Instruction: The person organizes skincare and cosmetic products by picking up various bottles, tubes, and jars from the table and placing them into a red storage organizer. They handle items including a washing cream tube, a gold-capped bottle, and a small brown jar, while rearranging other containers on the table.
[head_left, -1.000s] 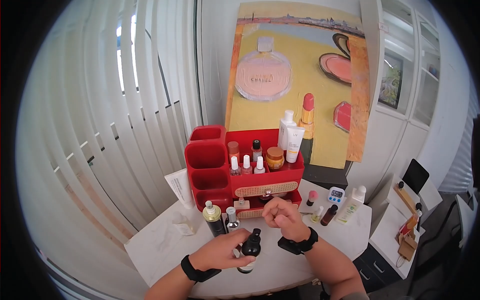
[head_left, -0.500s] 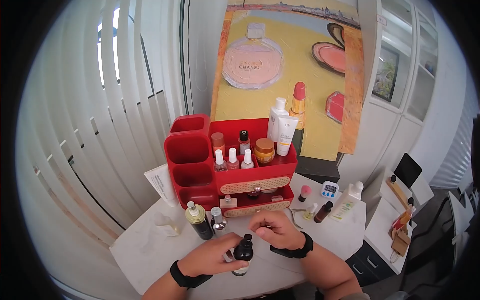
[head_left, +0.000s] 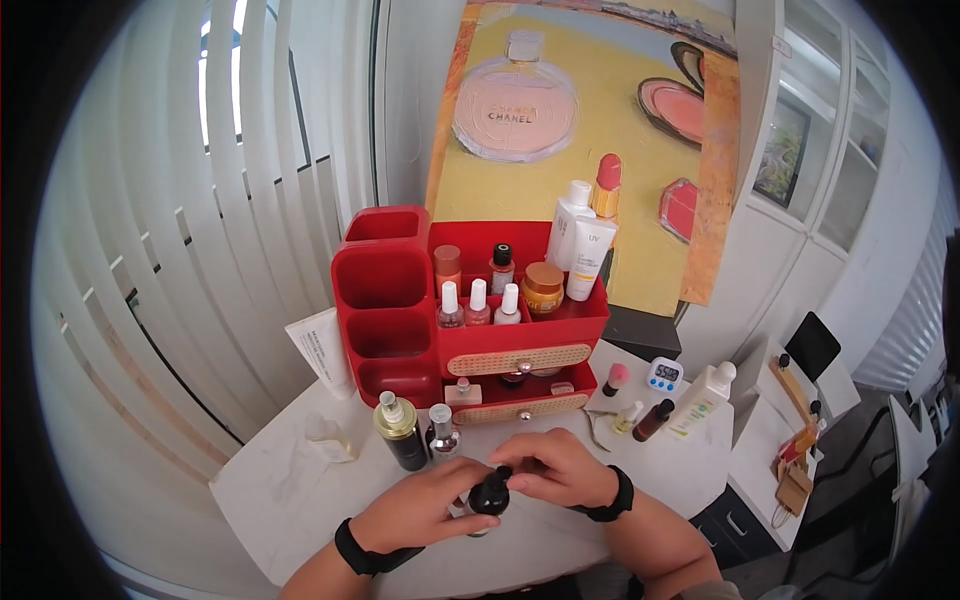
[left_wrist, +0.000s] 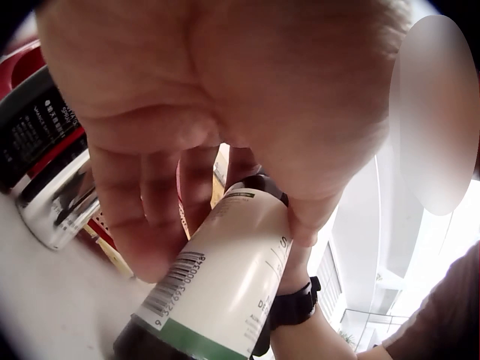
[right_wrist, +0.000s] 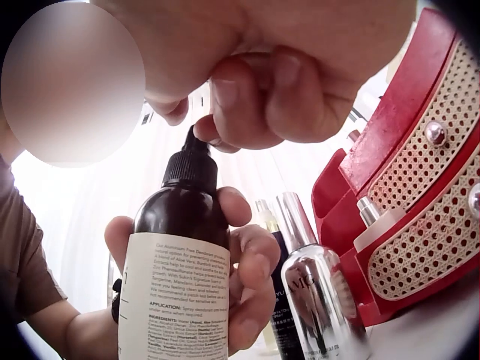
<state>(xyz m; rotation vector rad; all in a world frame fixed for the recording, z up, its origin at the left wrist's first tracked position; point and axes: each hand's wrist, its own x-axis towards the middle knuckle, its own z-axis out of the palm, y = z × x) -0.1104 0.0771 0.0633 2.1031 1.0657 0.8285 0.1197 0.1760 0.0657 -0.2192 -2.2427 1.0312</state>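
A dark spray bottle [head_left: 488,497] stands tilted between the two hands, low over the white table. My left hand [head_left: 415,508] grips its body, thumb on one side and fingers on the other. In the left wrist view, the cream label [left_wrist: 229,255] shows a barcode and a green band. My right hand [head_left: 562,470] has its thumb and forefinger at the bottle's black nozzle [right_wrist: 196,142], pinching it from above with the other fingers curled in. Beyond the left hand stand a silver bottle [head_left: 441,435] and a gold-topped dark pump bottle [head_left: 399,435].
A red organizer [head_left: 520,340] holding nail polishes, a jar and tubes stands behind, its lower drawer partly out. A white tube [head_left: 322,352] leans at its left. To the right are a pink brush [head_left: 615,378], small bottles, a timer [head_left: 664,376] and a lotion bottle [head_left: 703,398].
My right hand has come down and left, from beside the drawer to the bottle's nozzle, its fingers closing there. The left hand keeps its grip on the bottle.
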